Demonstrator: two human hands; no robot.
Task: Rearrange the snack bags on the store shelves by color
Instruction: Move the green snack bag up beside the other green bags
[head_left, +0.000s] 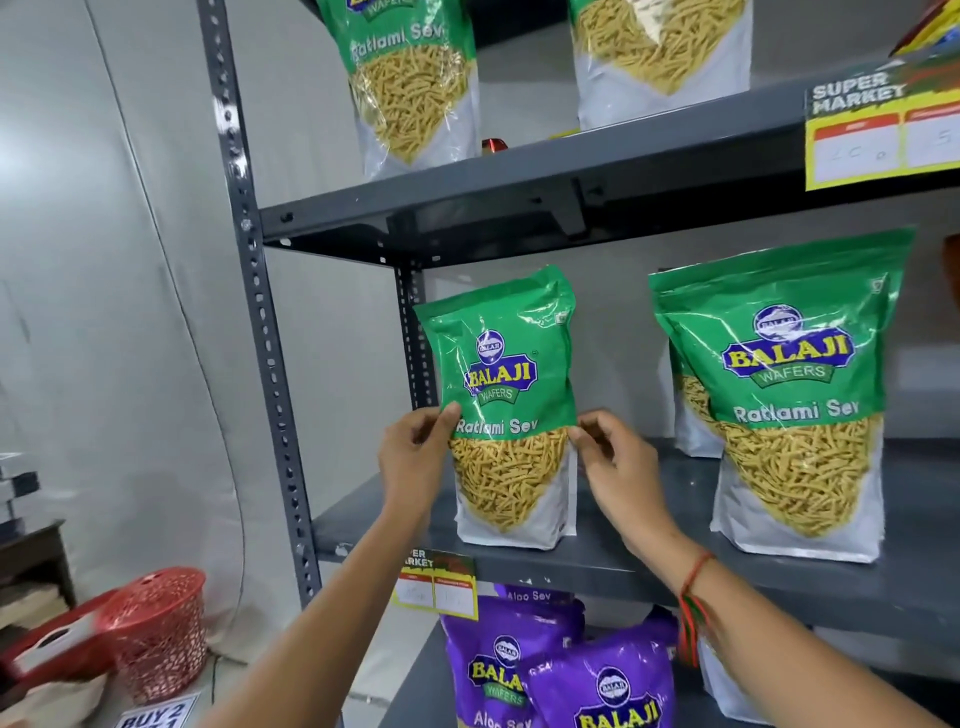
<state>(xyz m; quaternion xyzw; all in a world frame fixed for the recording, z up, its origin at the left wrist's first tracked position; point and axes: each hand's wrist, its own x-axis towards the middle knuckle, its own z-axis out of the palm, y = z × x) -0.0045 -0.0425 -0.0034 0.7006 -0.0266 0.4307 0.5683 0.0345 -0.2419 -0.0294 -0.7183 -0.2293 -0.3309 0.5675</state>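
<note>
My left hand (415, 457) and right hand (613, 457) pinch the green bag (506, 410) standing on the middle shelf (649, 566). Green bags fill these shelves, purple bags (561, 670) sit below; sorting looks nearly done.

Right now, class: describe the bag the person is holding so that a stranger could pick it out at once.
Find the grey metal rack, then its middle shelf. At that shelf's left end stands a green Ratlami Sev bag, pinched at its edges by the left hand and right hand. The neighbouring green bag is untouched.
</note>
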